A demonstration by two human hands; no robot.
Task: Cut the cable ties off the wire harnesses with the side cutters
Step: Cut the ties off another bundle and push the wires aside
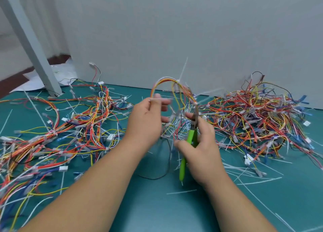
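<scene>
Harness in hand: a thin bundle of red, orange and yellow wires (158, 84), arched in the air above the green worktop (174, 209), between the two piles.
Cable tie: a white one (178, 81) sits at the crown of the arch, with its tail sticking up.
Handling: I'd judge the bundle light and floppy, with loose wires that spring apart and soft insulation that nicks easily. The tie is stiffer plastic. It is best pinched close beside the tie so the bundle stays taut.
Left hand (146, 119): raised, thumb and fingers pinching the left leg of the arch.
Right hand (202, 147): wrapped round the green handles of the side cutters (189, 137), whose nose points up against the right leg. Blur hides whether the blades are apart.
Piles: tangled harnesses lie to the left (70, 126) and the right (253, 118).
Litter: white tie strips (253, 181) are scattered on the worktop.
</scene>
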